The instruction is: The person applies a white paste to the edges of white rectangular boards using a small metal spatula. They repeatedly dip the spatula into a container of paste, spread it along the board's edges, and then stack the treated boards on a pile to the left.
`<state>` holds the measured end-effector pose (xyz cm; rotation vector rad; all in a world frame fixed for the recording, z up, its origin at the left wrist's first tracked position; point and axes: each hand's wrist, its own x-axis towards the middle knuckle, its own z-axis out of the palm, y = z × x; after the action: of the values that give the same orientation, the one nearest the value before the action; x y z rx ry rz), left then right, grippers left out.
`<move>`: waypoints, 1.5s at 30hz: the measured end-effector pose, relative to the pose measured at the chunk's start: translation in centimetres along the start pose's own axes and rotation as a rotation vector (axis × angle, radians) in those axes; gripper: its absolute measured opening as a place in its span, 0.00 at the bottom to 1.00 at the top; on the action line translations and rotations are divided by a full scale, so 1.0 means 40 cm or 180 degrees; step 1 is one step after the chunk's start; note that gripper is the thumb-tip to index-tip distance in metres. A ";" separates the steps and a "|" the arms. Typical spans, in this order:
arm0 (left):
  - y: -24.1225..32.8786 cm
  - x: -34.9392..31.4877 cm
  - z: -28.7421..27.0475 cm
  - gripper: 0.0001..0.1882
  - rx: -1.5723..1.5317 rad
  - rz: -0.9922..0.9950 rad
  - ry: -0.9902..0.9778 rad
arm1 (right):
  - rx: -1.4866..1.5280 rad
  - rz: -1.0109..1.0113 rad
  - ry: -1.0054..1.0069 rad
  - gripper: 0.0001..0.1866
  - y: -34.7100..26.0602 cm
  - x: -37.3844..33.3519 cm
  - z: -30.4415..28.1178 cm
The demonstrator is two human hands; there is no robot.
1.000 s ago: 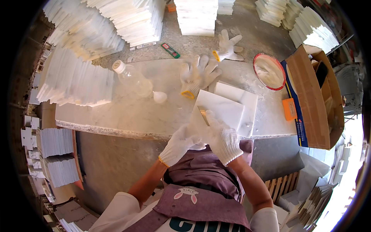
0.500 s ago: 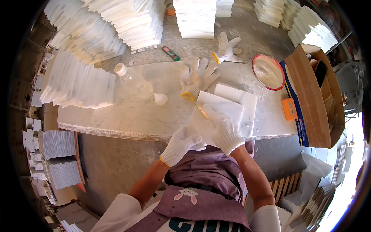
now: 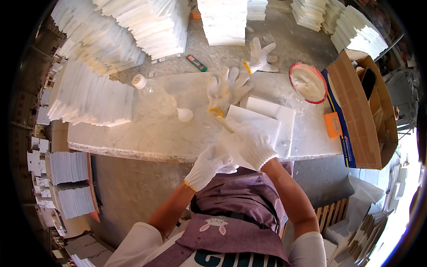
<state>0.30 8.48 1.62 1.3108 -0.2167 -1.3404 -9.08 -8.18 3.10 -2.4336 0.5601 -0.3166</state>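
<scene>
Wearing white knit gloves on both hands; holding white tile (image 3: 258, 118) by near left edge with left hand (image 3: 208, 167), closing bent fingers on it but losing exact finger line, white against white; laying right hand (image 3: 252, 142) across near part of tile, closing fingers round thin pale strip (image 3: 226, 125), pointing its tip away and left, close to cuff of near glove (image 3: 229, 89); being unable to tell what strip is, blurred here; seeing tile over front edge of stone slab (image 3: 142, 131), overlapping second tile (image 3: 286, 127) on its right; finding near glove lying palm-flat just beyond tile, with far glove (image 3: 262, 58) farther back; noting clear bottle (image 3: 156, 95) to left on slab, with white bulb (image 3: 185, 115) just beside it; spotting green case (image 3: 196, 63) and marker (image 3: 166, 58) behind slab, near foot of tile stack (image 3: 153, 29); noting red-rimmed bowl (image 3: 290, 81) holding pale matter to right, then orange block (image 3: 332, 125) against open carton (image 3: 362, 111); seeing second stack (image 3: 91, 95) at left end of slab; wearing mauve apron (image 3: 240, 233) below
</scene>
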 end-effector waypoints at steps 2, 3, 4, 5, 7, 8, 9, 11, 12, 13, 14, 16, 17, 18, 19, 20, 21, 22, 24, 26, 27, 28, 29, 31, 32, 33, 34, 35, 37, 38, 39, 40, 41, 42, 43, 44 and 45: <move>0.006 -0.001 0.007 0.19 -0.0122 -0.0084 -0.0041 | -0.0042 -0.0018 0.0104 0.25 0.017 -0.009 -0.008; 0.012 0.001 0.006 0.19 -0.0082 -0.0077 -0.0070 | -0.0102 0.0066 0.0061 0.25 0.010 -0.014 -0.010; 0.009 -0.001 0.002 0.19 -0.0047 -0.0078 -0.0083 | -0.0151 0.0148 0.0004 0.26 0.005 -0.023 -0.003; 0.011 0.001 0.005 0.19 -0.0002 -0.0078 -0.0086 | -0.0351 -0.0001 0.0019 0.26 0.012 -0.026 0.015; 0.009 0.004 0.003 0.18 0.0091 -0.0078 -0.0073 | -0.0585 -0.0213 0.0026 0.26 0.020 -0.026 0.063; 0.002 0.007 -0.003 0.19 0.0317 0.0069 -0.0017 | -0.0613 -0.0278 0.0018 0.25 0.007 -0.023 0.074; -0.006 0.011 -0.011 0.19 0.0543 0.0217 0.0037 | -0.0486 -0.0253 -0.0004 0.25 -0.011 -0.024 0.081; -0.004 0.011 -0.007 0.19 0.0572 0.0320 0.0080 | -0.0346 -0.0111 -0.0139 0.22 -0.043 -0.022 0.055; 0.007 0.003 0.005 0.19 0.0387 0.0268 0.0084 | -0.0313 0.0003 -0.0251 0.21 -0.059 -0.018 0.032; 0.015 -0.002 0.014 0.19 0.0209 0.0218 0.0066 | -0.0289 0.0130 -0.0348 0.20 -0.068 -0.016 0.015; 0.015 -0.002 0.014 0.19 0.0137 0.0130 0.0022 | -0.0329 -0.0090 -0.0267 0.19 -0.053 -0.015 0.023; 0.010 -0.002 0.009 0.21 -0.0026 -0.0036 -0.0050 | -0.0413 -0.0551 -0.0120 0.18 -0.019 -0.007 0.029; 0.013 -0.004 0.010 0.21 -0.0022 -0.0037 -0.0023 | -0.0229 -0.0315 -0.0118 0.19 -0.016 -0.007 0.012; 0.019 -0.006 0.013 0.21 -0.0017 -0.0038 0.0003 | -0.0045 -0.0079 -0.0117 0.20 -0.017 -0.011 -0.012; 0.020 -0.006 0.016 0.21 -0.0006 -0.0059 0.0012 | 0.0139 0.0184 -0.0112 0.21 -0.022 -0.015 -0.031; 0.017 -0.005 0.016 0.21 0.0008 -0.0053 0.0004 | -0.0043 0.0092 -0.0093 0.24 -0.023 -0.021 -0.016; 0.014 -0.004 0.014 0.21 0.0023 -0.0048 -0.0005 | -0.0225 0.0001 -0.0072 0.26 -0.027 -0.031 0.012; 0.012 -0.002 0.011 0.21 0.0042 -0.0034 -0.0009 | -0.0404 -0.0099 -0.0047 0.29 -0.035 -0.037 0.023; -0.004 0.008 -0.001 0.21 0.0141 0.0039 0.0032 | -0.0263 -0.0161 -0.0361 0.31 -0.040 -0.057 0.010; -0.014 0.010 -0.006 0.20 0.0072 0.0051 0.0076 | 0.0332 -0.0249 -0.0390 0.31 -0.030 -0.067 -0.003; -0.025 0.004 -0.003 0.19 -0.0057 0.0012 0.0101 | 0.0857 -0.0302 -0.0276 0.30 -0.005 -0.075 -0.004; -0.019 0.013 0.003 0.19 -0.0155 0.0029 0.0085 | 0.1346 -0.0395 -0.0101 0.28 0.027 -0.065 -0.012; -0.002 0.009 0.020 0.17 -0.0262 0.0096 0.0075 | 0.1910 -0.0014 -0.0022 0.28 0.032 -0.058 -0.021; -0.008 0.006 0.023 0.17 -0.0658 0.0244 0.0165 | 0.2941 0.1257 -0.0324 0.27 0.009 -0.079 -0.104; -0.015 0.009 0.022 0.17 -0.0609 0.0352 0.0214 | 0.3258 0.1137 -0.0117 0.26 0.014 -0.096 -0.111; -0.015 0.019 0.019 0.17 -0.0571 0.0455 0.0260 | 0.3573 0.1008 0.0074 0.26 0.017 -0.115 -0.107; 0.006 0.016 0.012 0.18 -0.0300 0.0469 0.0322 | 0.3661 0.0945 0.0161 0.25 0.009 -0.121 -0.111; 0.048 -0.002 0.034 0.20 -0.0053 0.0435 0.0374 | 0.3736 0.0941 0.0250 0.24 0.003 -0.138 -0.117; 0.118 -0.025 0.092 0.19 0.0191 0.0827 0.0446 | 0.4227 0.1181 0.0051 0.21 0.023 -0.164 -0.120; 0.135 -0.027 0.099 0.19 0.0500 0.0982 0.0467 | 0.4548 0.1392 0.0287 0.17 0.033 -0.179 -0.100; 0.150 -0.025 0.105 0.20 0.0808 0.1138 0.0493 | 0.4713 0.1376 0.0471 0.14 0.041 -0.192 -0.100; 0.152 -0.026 0.109 0.20 0.1206 0.1349 0.0581 | 0.4577 0.1387 0.0610 0.13 0.039 -0.201 -0.107; 0.164 -0.032 0.127 0.19 0.1753 0.1717 0.0666 | 0.4440 0.1396 0.0751 0.12 0.040 -0.206 -0.115; 0.181 -0.045 0.156 0.19 0.2304 0.2082 0.0751 | 0.4393 0.1359 0.0951 0.11 0.036 -0.204 -0.124; 0.189 -0.052 0.177 0.18 0.2845 0.2427 0.0828 | 0.4335 0.1343 0.1153 0.10 0.028 -0.205 -0.131; 0.172 -0.047 0.178 0.19 0.3055 0.2564 0.0903 | 0.4276 0.1324 0.1358 0.10 0.024 -0.207 -0.141; 0.170 -0.048 0.193 0.19 0.3275 0.2969 0.0917 | 0.4197 0.1351 0.1503 0.09 0.024 -0.210 -0.155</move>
<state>-2.26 3.71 10.57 1.8400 -1.2563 -0.1659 -18.98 -8.17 6.62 -0.9422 0.7183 -0.7737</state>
